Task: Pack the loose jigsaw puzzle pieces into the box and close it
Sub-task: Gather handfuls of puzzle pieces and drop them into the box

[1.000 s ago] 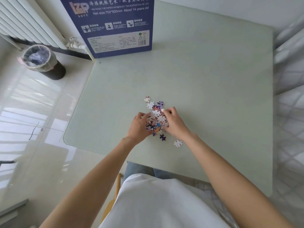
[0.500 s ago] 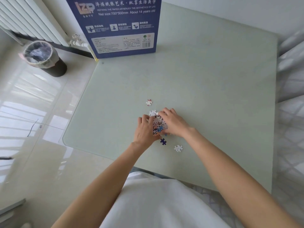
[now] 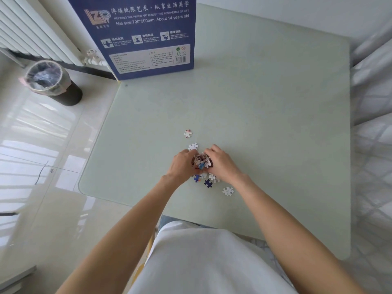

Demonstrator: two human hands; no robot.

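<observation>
Puzzle pieces (image 3: pixel 201 163) between both hands – box (image 3: pixel 146 37) behind, on table (image 3: pixel 265 124).

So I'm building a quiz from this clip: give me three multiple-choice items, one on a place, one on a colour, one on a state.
1. Where does the box stand?
A far left corner of the table
B on the floor
C near edge

2. What is the box's main colour?
A red
B dark blue
C green

3. What are the left hand and right hand doing?
A resting flat, apart
B cupping the pile of puzzle pieces
C lifting the box

Key: 1 A, it stands upright at that corner; 2 B, blue printed face; 3 B, fingers curl round the pile.
</observation>
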